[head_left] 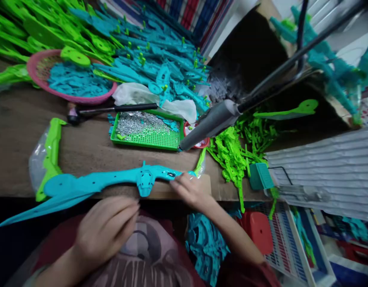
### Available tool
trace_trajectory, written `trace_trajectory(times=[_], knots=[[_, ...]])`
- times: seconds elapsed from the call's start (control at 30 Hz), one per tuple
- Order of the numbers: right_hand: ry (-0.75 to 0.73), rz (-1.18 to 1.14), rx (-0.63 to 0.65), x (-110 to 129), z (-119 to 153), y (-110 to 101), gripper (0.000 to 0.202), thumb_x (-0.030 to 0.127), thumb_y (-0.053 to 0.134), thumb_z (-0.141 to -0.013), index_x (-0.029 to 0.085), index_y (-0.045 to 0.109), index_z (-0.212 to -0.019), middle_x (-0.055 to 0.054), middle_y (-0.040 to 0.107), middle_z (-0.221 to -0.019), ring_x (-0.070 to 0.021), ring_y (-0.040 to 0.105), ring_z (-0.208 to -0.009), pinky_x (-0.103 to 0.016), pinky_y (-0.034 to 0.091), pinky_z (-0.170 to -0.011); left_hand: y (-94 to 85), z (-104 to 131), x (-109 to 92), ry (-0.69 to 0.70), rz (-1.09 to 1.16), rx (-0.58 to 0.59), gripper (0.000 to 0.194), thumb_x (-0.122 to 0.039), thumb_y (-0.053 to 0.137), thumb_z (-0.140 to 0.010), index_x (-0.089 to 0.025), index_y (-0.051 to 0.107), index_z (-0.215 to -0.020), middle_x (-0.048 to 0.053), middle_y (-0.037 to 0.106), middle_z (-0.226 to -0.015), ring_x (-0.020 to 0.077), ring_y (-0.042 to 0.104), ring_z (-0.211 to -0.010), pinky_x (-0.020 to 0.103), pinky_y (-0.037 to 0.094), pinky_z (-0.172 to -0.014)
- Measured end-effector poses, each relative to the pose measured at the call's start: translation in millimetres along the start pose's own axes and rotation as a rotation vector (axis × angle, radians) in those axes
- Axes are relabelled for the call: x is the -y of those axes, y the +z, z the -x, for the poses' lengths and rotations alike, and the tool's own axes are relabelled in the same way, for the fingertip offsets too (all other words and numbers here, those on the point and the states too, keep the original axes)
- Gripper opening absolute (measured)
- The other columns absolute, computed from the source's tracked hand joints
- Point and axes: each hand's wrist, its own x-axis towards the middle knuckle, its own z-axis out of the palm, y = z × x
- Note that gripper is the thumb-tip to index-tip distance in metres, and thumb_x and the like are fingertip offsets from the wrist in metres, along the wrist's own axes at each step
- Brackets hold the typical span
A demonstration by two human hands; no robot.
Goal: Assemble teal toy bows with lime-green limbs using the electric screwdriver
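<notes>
Along the near edge of the table [85, 145] lies a long blue toy piece [112, 178], seemingly well put together, a small dark fitting [171, 174] showing towards three o'clock. The right hand [190, 191] has its fingertips there; whether they pinch, I can't tell. The left hand [108, 227], blurred at six o'clock, hides its palm. Loose blue parts [164, 52] towards one o'clock suggest plenty remains.

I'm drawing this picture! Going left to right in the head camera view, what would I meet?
The pointed tip of the long blue piece → the lime-green curved piece → the left hand → the right hand → the small teal basket → the wavy white sheet.
</notes>
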Motion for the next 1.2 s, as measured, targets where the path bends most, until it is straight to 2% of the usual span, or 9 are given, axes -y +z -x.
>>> trace_trajectory(times=[0.1,0.17,0.23,0.4,0.77,0.97,1.07,1.13,1.2], knots=[[-0.092,0.068,0.044,-45.5,0.6,-4.1,0.014,0.012,0.048,-0.102,0.011,0.062,-0.103,-0.005,0.062,-0.078,-0.0169,0.053,-0.073,-0.031,0.037,-0.058,44.0,-56.2,-10.4,0.124,-0.231,0.172,0.053,-0.019,0.070,-0.086,-0.009,0.056,-0.135,0.025,0.061,-0.137,0.0403,0.060,-0.126,0.055,0.055,-0.100],[-0.188,0.018,0.085,-61.1,-8.2,2.5,0.017,0.013,0.046,-0.103,0.011,0.062,-0.098,-0.004,0.061,-0.076,-0.0167,0.052,-0.072,-0.030,0.035,-0.056,63.9,-72.3,-9.5,0.093,-0.328,0.257,0.058,-0.024,0.072,-0.085,-0.003,0.054,-0.136,0.030,0.053,-0.145,0.0451,0.054,-0.132,0.059,0.052,-0.102],[-0.246,-0.035,0.126,-68.4,-17.5,8.3,0.020,0.012,0.044,-0.103,0.012,0.062,-0.096,-0.004,0.061,-0.079,-0.0170,0.052,-0.075,-0.030,0.036,-0.056,73.8,-75.2,-5.7,0.043,-0.360,0.294,0.055,-0.026,0.071,-0.086,-0.003,0.057,-0.133,0.029,0.056,-0.142,0.0438,0.056,-0.129,0.059,0.051,-0.104],[-0.352,-0.115,0.184,-75.5,-29.3,7.7,0.020,0.012,0.044,-0.103,0.013,0.061,-0.092,-0.004,0.060,-0.080,-0.0176,0.052,-0.078,-0.029,0.036,-0.055,75.2,-70.0,0.8,-0.019,-0.345,0.305,0.037,-0.018,0.055,-0.091,-0.005,0.063,-0.125,0.023,0.063,-0.134,0.0375,0.059,-0.126,0.054,0.048,-0.106],[-0.423,-0.200,0.383,-68.0,-40.0,0.8,0.024,0.016,0.043,-0.104,0.015,0.059,-0.086,-0.004,0.059,-0.084,-0.0173,0.054,-0.082,-0.030,0.040,-0.061,66.5,-71.3,5.3,-0.026,-0.312,0.338,0.045,-0.008,0.049,-0.084,-0.007,0.065,-0.125,0.020,0.064,-0.136,0.0345,0.059,-0.127,0.050,0.046,-0.107],[-0.132,-0.552,0.614,-71.1,-79.6,14.9,0.003,0.017,0.060,-0.097,0.016,0.060,-0.095,-0.003,0.066,-0.091,-0.0141,0.058,-0.083,-0.026,0.045,-0.071,55.2,-62.0,25.7,0.088,-0.299,0.388,0.048,-0.011,0.049,-0.085,-0.005,0.060,-0.132,0.022,0.057,-0.145,0.0364,0.054,-0.133,0.053,0.043,-0.108],[0.037,-0.698,0.697,-75.2,-84.7,11.8,0.012,0.014,0.071,-0.088,0.016,0.059,-0.086,0.001,0.064,-0.081,-0.0109,0.055,-0.071,-0.023,0.041,-0.063,43.7,-59.4,34.1,0.153,-0.284,0.421,0.050,-0.025,0.050,-0.094,-0.005,0.053,-0.139,0.023,0.047,-0.154,0.0369,0.047,-0.141,0.054,0.041,-0.111],[0.147,-0.690,0.590,-78.3,-76.5,2.1,0.016,0.017,0.073,-0.086,0.016,0.058,-0.081,0.001,0.061,-0.077,-0.0106,0.053,-0.068,-0.023,0.038,-0.060,35.0,-69.5,40.9,0.172,-0.234,0.439,0.047,-0.037,0.050,-0.098,-0.009,0.056,-0.136,0.021,0.047,-0.154,0.0356,0.047,-0.141,0.052,0.043,-0.110],[0.336,-0.674,0.249,-84.4,-66.7,-8.9,0.016,0.022,0.069,-0.090,0.018,0.056,-0.082,0.002,0.058,-0.075,-0.0105,0.052,-0.066,-0.024,0.038,-0.059,31.0,-95.9,49.8,0.162,-0.161,0.449,0.038,-0.038,0.046,-0.102,-0.015,0.062,-0.126,0.017,0.057,-0.145,0.0313,0.054,-0.134,0.048,0.047,-0.106]])
